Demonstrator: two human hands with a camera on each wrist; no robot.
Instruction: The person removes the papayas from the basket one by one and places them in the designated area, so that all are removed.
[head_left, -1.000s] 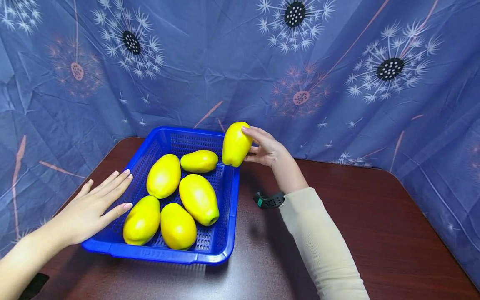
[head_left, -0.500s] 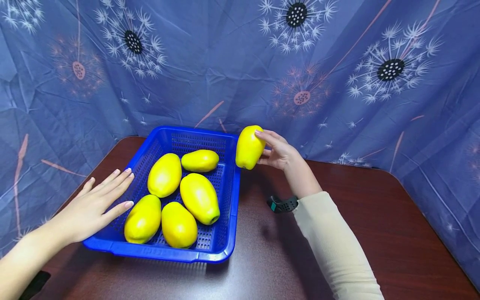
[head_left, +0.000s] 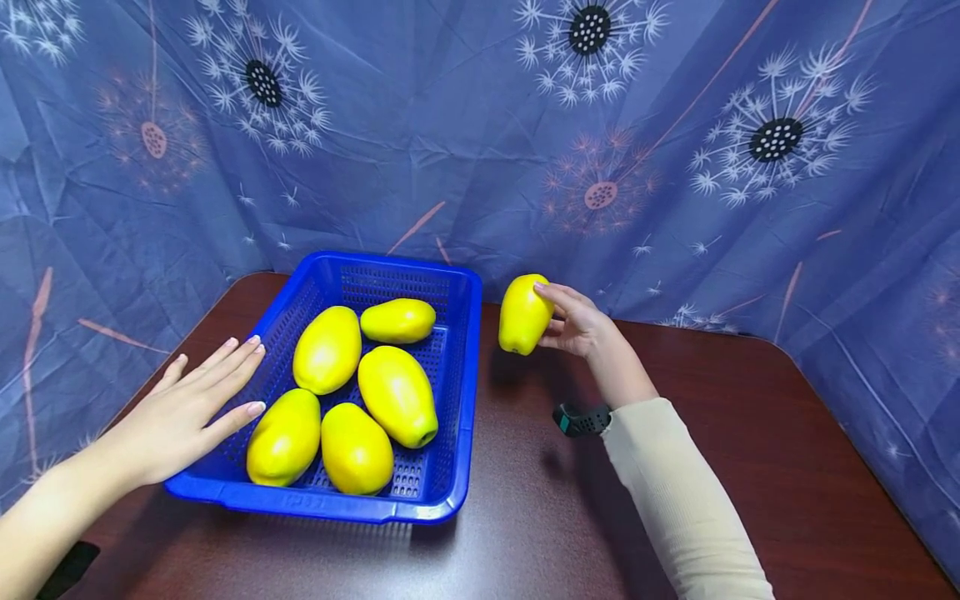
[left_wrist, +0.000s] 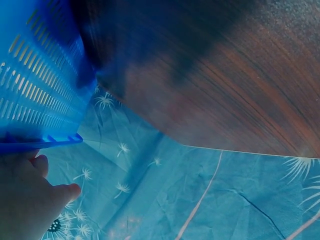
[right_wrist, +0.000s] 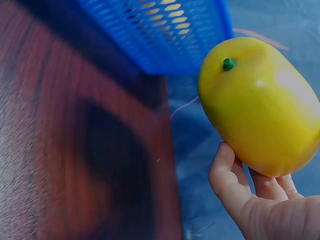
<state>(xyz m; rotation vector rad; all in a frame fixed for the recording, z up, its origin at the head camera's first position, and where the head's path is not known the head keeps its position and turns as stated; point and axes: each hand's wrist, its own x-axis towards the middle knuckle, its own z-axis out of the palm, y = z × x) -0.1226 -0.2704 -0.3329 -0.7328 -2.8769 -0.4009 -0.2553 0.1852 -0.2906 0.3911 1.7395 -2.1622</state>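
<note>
The right hand (head_left: 576, 327) grasped the held fruit (head_left: 525, 315), a yellow piece, from its right side, with the fingers curled against its surface. The held fruit was located above the desk (head_left: 787, 450), to the right of the blue basket (head_left: 300, 502) and apart from it. In the right wrist view, a green stem stub (right_wrist: 229, 64) projected from one end of the held fruit.

The left hand (head_left: 183, 421) was released: its fingers were extended and spread over the left rim of the basket, and it gripped nothing.

The basket stood on the desk and contained five further yellow fruits. The far fruit (head_left: 397, 321) lay crosswise near the rear wall. The left fruit (head_left: 327, 350) and the centre fruit (head_left: 397, 396) occupied the middle area. The near-left fruit (head_left: 283, 437) and the near-centre fruit (head_left: 357, 450) lay side by side toward the front wall.

A beige sleeve (head_left: 686, 496) covered the right forearm; a black strap (head_left: 583, 419) was positioned at its cuff. A blue cloth (head_left: 450, 125) with a dandelion print hung behind the desk.
</note>
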